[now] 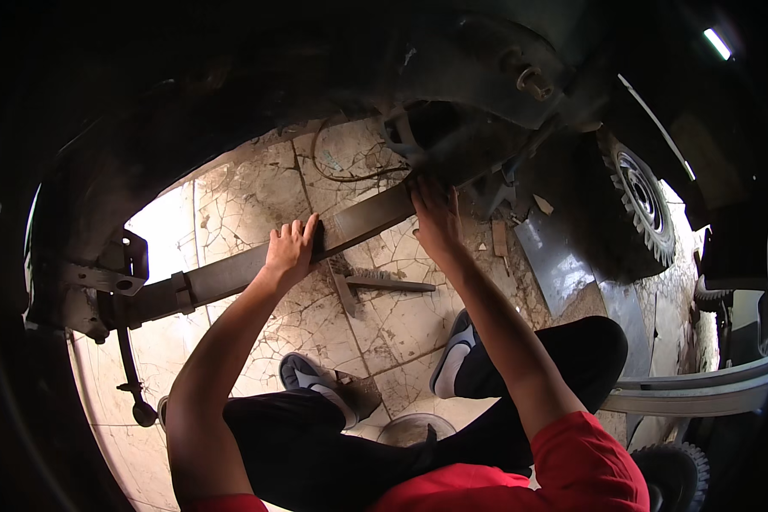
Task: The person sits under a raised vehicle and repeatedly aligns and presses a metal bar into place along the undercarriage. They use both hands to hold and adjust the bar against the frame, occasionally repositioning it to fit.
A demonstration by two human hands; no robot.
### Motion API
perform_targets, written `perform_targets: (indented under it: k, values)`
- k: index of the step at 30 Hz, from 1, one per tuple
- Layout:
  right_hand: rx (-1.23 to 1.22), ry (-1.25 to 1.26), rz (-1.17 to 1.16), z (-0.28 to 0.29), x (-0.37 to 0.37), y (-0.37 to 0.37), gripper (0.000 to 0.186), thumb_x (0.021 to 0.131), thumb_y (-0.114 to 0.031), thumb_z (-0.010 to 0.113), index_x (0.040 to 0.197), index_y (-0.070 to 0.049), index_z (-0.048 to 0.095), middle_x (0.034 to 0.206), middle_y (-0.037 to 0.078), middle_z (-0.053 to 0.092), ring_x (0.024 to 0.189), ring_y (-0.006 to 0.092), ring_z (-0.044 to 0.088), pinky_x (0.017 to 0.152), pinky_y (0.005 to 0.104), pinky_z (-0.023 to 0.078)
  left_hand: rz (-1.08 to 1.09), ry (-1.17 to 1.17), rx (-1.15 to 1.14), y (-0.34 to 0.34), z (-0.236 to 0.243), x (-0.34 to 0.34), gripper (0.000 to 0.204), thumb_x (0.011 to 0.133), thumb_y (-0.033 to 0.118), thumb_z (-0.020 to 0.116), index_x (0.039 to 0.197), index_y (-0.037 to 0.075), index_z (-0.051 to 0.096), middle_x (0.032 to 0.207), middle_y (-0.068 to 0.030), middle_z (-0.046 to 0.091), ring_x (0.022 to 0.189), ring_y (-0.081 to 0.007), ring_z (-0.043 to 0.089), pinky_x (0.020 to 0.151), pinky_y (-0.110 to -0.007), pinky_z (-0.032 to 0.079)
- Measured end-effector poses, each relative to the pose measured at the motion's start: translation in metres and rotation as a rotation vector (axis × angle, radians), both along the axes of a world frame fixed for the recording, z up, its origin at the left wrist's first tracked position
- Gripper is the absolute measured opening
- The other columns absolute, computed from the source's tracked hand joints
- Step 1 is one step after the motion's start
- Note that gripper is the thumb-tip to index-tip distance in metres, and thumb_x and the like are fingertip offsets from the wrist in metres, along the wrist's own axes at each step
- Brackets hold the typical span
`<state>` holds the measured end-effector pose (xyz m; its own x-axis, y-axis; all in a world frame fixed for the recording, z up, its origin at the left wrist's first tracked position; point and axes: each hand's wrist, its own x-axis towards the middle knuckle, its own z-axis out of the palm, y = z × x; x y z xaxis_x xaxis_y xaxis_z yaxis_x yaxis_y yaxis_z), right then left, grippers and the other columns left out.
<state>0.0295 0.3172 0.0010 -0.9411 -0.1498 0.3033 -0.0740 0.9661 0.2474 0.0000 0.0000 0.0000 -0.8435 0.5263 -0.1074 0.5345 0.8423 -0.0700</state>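
Note:
A long, flat steel leaf spring [371, 215] runs slantwise under the dark vehicle, from lower left to upper right. My left hand [290, 249] grips it near its middle, fingers over the far edge. A dark patch lies on the bar beside those fingers; I cannot tell if it is shadow or a separate piece. Farther right, my right hand [436, 213] is wrapped over the same bar close to the axle, its fingertips partly lost in shadow. Below the bar, a hammer [392, 284] lies on the floor with a bristled brush [375, 273] against it.
Cracked, dirty tiles [316, 328] cover the floor. A bracket [115, 277] and a hanging rod [130, 367] are at the left end. To the right stand a toothed wheel [642, 194], flat metal sheets [555, 260] and pale curved rails [700, 388]. A hose [350, 179] curls beyond the bar.

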Motion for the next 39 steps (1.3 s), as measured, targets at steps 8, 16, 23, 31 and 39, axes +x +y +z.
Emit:
perform_targets:
  k: [8,16,23,31,39]
  values:
    - [-0.213,-0.010,0.155,0.028,0.004,-0.005,0.070,0.080,-0.010,0.069,0.145,-0.007,0.044,0.155,0.013,0.037,0.146,0.0276,0.033,0.120,0.0522,0.026,-0.001,0.032,-0.025,-0.008,0.003,-0.008,0.112,0.075,0.049,0.080,0.159,0.009,0.018,0.126,-0.0145,0.052,0.116,-0.0309,0.053,0.093,-0.048,0.044]
    - [-0.302,0.162,0.251,0.010,0.024,0.014,0.049,0.085,0.003,0.055,0.132,-0.006,0.060,0.144,0.010,0.053,0.138,0.0251,0.045,0.116,0.0430,0.035,0.024,-0.010,-0.056,-0.003,0.004,-0.009,0.113,0.074,0.052,0.080,0.159,0.010,0.018,0.129,-0.0144,0.052,0.118,-0.0307,0.053,0.094,-0.050,0.044]
    - [-0.880,-0.289,0.545,0.054,0.012,0.002,0.041,0.090,0.006,0.051,0.126,-0.007,0.065,0.130,0.014,0.063,0.127,0.0281,0.055,0.108,0.0413,0.042,-0.253,0.046,0.401,0.028,0.060,0.002,0.104,0.076,0.043,0.081,0.158,0.015,0.022,0.146,-0.0213,0.042,0.137,-0.0372,0.041,0.110,-0.051,0.034]
    - [-0.568,-0.217,0.748,0.174,0.041,-0.023,0.028,0.093,-0.009,0.063,0.120,-0.012,0.067,0.108,0.012,0.070,0.098,0.0316,0.067,0.087,0.0434,0.053,-0.324,0.058,0.657,0.074,0.124,0.022,0.026,0.090,0.031,0.069,0.110,0.014,0.071,0.100,-0.0041,0.069,0.102,-0.0258,0.063,0.104,-0.043,0.041]
    - [-0.460,0.567,0.582,0.279,0.045,0.024,0.036,0.091,-0.027,0.073,0.124,-0.016,0.064,0.091,0.009,0.073,0.080,0.0241,0.073,0.068,0.0362,0.058,-0.182,0.174,0.478,0.029,0.125,0.002,0.018,0.080,0.014,0.070,0.095,0.004,0.065,0.096,-0.0115,0.064,0.096,-0.0304,0.064,0.093,-0.042,0.048]
